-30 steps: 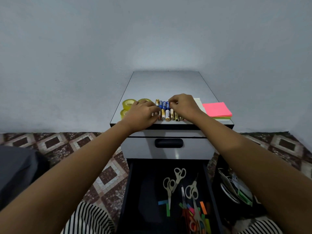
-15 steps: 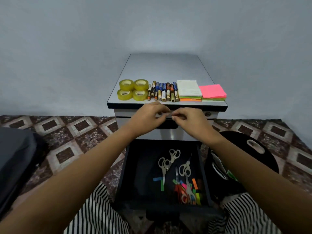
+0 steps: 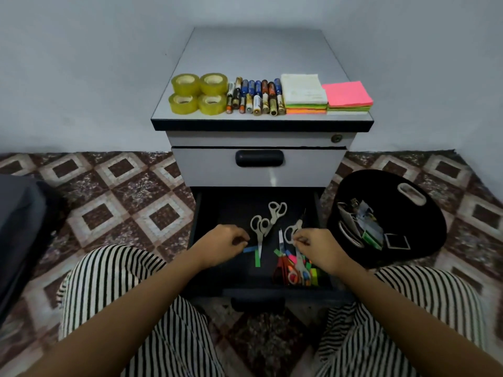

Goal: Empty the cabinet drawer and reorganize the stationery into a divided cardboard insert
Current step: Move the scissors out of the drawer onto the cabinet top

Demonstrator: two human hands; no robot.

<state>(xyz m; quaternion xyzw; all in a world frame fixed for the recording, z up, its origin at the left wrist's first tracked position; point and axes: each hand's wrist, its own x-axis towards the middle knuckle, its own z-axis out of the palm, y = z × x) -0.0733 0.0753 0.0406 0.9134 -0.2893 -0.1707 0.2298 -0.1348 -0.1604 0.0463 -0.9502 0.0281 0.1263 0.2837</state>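
The cabinet's bottom drawer (image 3: 200, 213) is pulled out, black inside. In it lie two grey-handled scissors (image 3: 257, 229) side by side, a third grey pair (image 3: 289, 233), red-handled scissors (image 3: 280, 266) and several coloured paper strips (image 3: 257, 260). My left hand (image 3: 226, 242) is inside the drawer with curled fingers just above a blue strip (image 3: 249, 249); whether it holds anything is unclear. My right hand (image 3: 315, 244) has its fingertips pinched at the handle of the third grey scissors. No cardboard insert is in view.
On the cabinet top (image 3: 258, 50) stand yellow tape rolls (image 3: 198, 93), a row of batteries (image 3: 255, 97) and sticky-note stacks (image 3: 303, 91), one pink (image 3: 347, 93). The upper drawer (image 3: 258, 170) is closed. A black bin (image 3: 386, 186) with scraps sits right of the drawer; a dark grey object (image 3: 19, 227) lies left.
Both hands left the batteries on the cabinet top and came down into the open drawer. My view tilted downward with them.
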